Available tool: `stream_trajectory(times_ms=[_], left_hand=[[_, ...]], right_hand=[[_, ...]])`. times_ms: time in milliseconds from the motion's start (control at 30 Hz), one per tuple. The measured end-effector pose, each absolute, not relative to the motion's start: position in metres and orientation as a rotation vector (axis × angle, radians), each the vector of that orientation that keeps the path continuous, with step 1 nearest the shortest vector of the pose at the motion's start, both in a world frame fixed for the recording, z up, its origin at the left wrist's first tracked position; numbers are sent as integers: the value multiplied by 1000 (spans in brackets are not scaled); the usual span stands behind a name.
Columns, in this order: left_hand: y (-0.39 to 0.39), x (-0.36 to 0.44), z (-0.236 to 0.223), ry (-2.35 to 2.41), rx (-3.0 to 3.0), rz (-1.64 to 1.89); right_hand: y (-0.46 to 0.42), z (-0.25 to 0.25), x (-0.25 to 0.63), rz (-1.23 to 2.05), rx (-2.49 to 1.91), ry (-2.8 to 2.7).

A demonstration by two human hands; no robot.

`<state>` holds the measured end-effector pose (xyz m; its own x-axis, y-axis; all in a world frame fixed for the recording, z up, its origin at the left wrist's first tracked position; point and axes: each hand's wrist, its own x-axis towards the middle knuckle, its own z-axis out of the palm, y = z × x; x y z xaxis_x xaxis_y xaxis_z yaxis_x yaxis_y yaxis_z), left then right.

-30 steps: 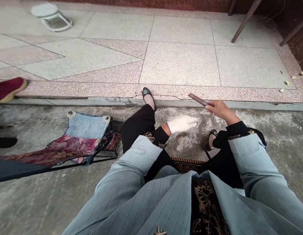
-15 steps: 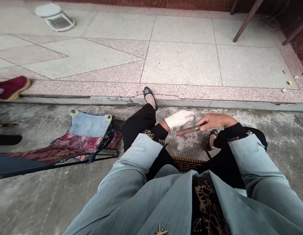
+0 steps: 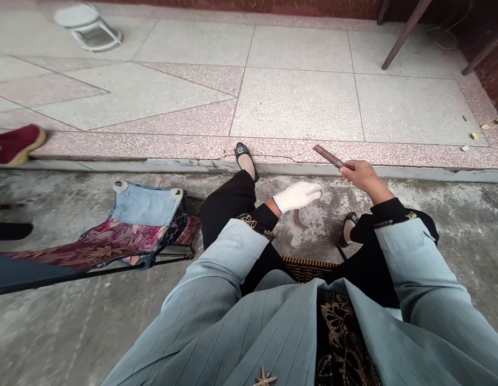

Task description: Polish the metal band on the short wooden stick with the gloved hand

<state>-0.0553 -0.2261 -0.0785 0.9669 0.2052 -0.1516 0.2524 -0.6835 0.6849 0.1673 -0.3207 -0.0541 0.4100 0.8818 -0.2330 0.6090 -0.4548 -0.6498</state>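
A white knitted glove covers my left hand (image 3: 298, 196), held low over the concrete between my feet with its fingers closed. A thin, curved brown stick (image 3: 299, 220) sticks out below it; the glove hides its upper part. My right hand (image 3: 360, 176) is bare and wrapped around the short handle of a knife-like tool (image 3: 328, 155). The tool's narrow, flat blade is reddish brown, with a ringed collar near the grip. It points up and left, raised above and to the right of the glove, apart from the stick.
I sit on a woven seat (image 3: 309, 268), one foot against the raised tiled step (image 3: 297, 107). Left of me stands a folding fabric chair (image 3: 132, 230). A person's red shoe (image 3: 19, 143) is at the left edge. A white stool (image 3: 90, 27) stands on the tiles.
My right hand has lifted the tool up and away from beside the glove, and its blade now points up-left. My left hand and the brown stick have stayed almost in place.
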Motion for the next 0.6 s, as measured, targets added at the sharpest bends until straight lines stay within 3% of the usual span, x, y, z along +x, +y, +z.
stream_trajectory(times_ms=[67,133,267,333,400,600], left_hand=[[-226,-56,-76,271,2355,-69],[-225,-57,-74,268,2355,-54],[-222,-60,-74,288,2308,-31],[-221,-60,-76,288,2239,-12],[-221,-59,-79,300,2174,7],[-219,-55,-92,385,2048,32]], right_hand=[[-320,-55,163,684,-2368,-1498],[-320,-56,155,873,-2420,-1766],[-325,-55,135,1843,-1964,-2017],[-329,-50,131,2139,-1576,-1938],[-331,-42,135,2090,-1356,-1825],[-332,-35,163,1334,-1529,-1063]])
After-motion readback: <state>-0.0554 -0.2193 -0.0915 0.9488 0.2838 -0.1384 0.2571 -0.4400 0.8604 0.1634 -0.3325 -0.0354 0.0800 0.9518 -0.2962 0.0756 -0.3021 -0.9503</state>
